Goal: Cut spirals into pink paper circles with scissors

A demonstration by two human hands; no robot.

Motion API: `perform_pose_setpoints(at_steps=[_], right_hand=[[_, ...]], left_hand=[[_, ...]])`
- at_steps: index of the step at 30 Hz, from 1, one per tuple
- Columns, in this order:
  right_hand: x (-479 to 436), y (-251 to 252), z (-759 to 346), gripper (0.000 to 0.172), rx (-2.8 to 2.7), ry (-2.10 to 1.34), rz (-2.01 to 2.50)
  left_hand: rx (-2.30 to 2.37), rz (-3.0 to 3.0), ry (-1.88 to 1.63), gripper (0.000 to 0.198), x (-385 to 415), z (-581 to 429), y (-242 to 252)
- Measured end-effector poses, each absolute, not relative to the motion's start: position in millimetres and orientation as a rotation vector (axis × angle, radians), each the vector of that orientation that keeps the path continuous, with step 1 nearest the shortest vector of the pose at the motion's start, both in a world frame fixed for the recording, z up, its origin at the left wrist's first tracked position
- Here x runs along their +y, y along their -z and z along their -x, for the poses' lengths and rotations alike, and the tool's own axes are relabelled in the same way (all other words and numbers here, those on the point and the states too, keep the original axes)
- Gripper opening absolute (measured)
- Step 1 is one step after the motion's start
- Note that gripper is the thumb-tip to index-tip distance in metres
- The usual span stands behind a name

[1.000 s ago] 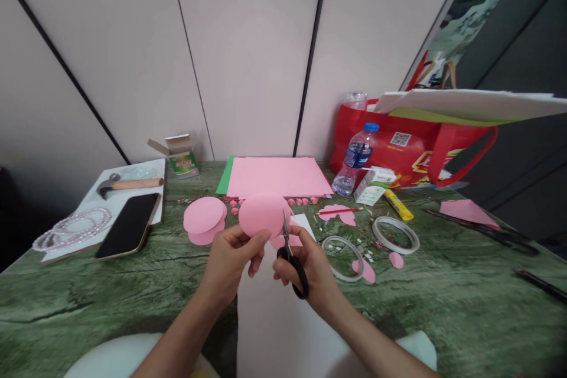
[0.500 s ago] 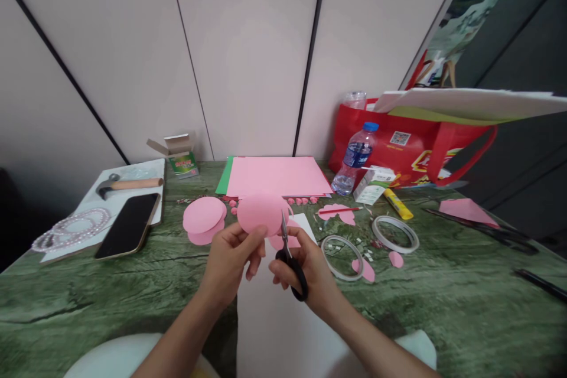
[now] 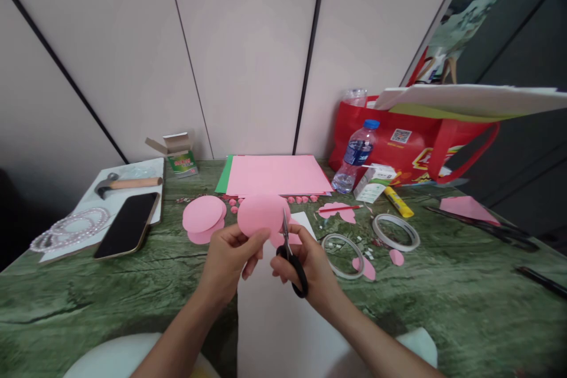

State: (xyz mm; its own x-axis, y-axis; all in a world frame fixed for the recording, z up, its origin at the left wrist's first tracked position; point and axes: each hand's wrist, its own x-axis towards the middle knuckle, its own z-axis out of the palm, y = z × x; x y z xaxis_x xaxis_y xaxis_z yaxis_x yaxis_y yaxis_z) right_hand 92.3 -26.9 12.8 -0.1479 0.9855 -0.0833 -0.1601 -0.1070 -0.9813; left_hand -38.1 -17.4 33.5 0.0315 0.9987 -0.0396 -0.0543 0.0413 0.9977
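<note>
Between the thumb and fingers of my left hand (image 3: 233, 257) is a round pink paper circle (image 3: 260, 214), held up over the table. My right hand (image 3: 312, 263) has its fingers in the black handles of a pair of scissors (image 3: 290, 257). The scissor blades point upward at the circle's right edge. Beneath both hands lies a long white sheet of paper (image 3: 274, 313). Left of my left hand, a stack of cut pink circles (image 3: 204, 214) rests on the green table. More pink paper shows partly hidden behind the scissors.
Pink sheets (image 3: 277, 174) lie at the back. To the right are tape rolls (image 3: 396, 232), a glue stick (image 3: 398, 202), a water bottle (image 3: 357, 156) and a red bag (image 3: 398, 147). A phone (image 3: 127, 224), hammer (image 3: 128, 183) and beads (image 3: 71, 229) lie left.
The scissors and my right hand have shifted very slightly at the circle's right edge. A thin strip of paper there no longer shows. My left hand keeps its hold on the circle.
</note>
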Motion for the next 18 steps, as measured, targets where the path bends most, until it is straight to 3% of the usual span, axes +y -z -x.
perform_pose_setpoints(at_steps=[18], right_hand=[[-28.8, -13.4, -95.9, 0.042, -1.225, -1.451, 1.066]], left_hand=[[1.159, -1.125, -1.224, 0.03, -17.7, 37.7, -37.7]])
